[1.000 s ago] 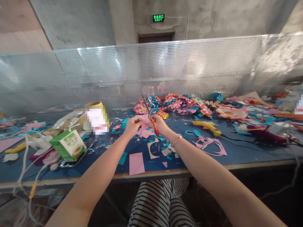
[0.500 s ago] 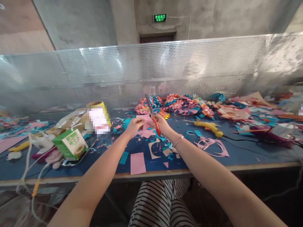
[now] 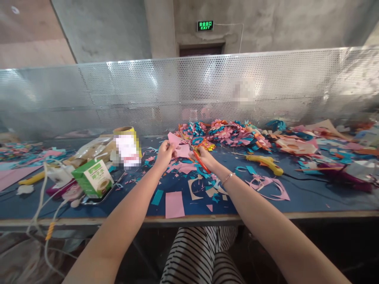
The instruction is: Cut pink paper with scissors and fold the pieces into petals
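Since the earlier frame, the pink paper [image 3: 174, 139] in the left hand [image 3: 166, 153] has been turned so that a pointed corner stands up above the fingers, and the scissors [image 3: 202, 161] have tipped further to the left; the whole view has also shifted slightly. We see the left thumb and fingers pinched narrow on the paper, and the right hand [image 3: 207, 158] wrapped round the orange handles. The paper is held above the middle of the table [image 3: 314, 203], in front of the heap of paper flowers [image 3: 231, 132]. A second pink patch lies between the 2 hands; we cannot tell whether it belongs to the same piece, nor whether the blades are apart or together. We judge the step in hand to be cutting by hand, with the paper being set for a snip. The next move, in our judgement, calls for a steady left pinch, fingertips clear of the blades, and the cutting line brought square to them. Near the front edge we note 1 pink rectangle [image 3: 174, 205] lying flat; to the right rests a yellow glue gun [image 3: 266, 163].
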Action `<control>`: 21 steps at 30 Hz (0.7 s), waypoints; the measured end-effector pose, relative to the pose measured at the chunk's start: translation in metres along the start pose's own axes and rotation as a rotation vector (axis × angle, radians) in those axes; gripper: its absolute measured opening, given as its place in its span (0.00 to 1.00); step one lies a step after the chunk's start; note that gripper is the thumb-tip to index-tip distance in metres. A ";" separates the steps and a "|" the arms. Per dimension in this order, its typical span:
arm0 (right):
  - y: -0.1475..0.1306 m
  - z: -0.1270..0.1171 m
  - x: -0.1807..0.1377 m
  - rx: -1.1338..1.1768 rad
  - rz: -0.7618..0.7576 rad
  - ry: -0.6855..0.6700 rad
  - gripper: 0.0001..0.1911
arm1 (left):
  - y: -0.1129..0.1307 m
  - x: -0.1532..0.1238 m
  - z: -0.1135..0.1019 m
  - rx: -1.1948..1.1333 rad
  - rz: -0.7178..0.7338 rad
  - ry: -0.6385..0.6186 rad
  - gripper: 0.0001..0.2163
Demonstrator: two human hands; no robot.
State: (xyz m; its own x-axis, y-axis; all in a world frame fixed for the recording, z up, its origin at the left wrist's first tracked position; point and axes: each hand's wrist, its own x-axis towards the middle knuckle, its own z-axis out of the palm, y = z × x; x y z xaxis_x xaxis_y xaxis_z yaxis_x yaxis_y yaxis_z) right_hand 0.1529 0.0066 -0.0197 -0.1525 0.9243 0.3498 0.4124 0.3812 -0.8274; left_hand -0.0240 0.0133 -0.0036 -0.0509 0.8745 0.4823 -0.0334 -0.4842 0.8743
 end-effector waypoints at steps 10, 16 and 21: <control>0.000 0.002 -0.003 0.090 -0.077 -0.227 0.22 | 0.005 -0.003 0.005 0.018 0.031 -0.008 0.12; -0.008 0.001 -0.009 0.232 -0.013 -0.317 0.24 | 0.006 -0.005 0.006 0.021 0.060 -0.031 0.11; -0.012 0.001 -0.012 0.283 -0.024 -0.337 0.25 | 0.008 -0.005 0.005 0.039 0.083 -0.026 0.10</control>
State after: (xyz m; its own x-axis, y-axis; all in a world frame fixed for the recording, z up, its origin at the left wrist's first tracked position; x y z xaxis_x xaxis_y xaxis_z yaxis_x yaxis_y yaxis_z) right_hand 0.1490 -0.0087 -0.0143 -0.4625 0.8517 0.2462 0.1503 0.3490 -0.9250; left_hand -0.0189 0.0048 0.0010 -0.0264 0.8322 0.5539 0.0086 -0.5539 0.8326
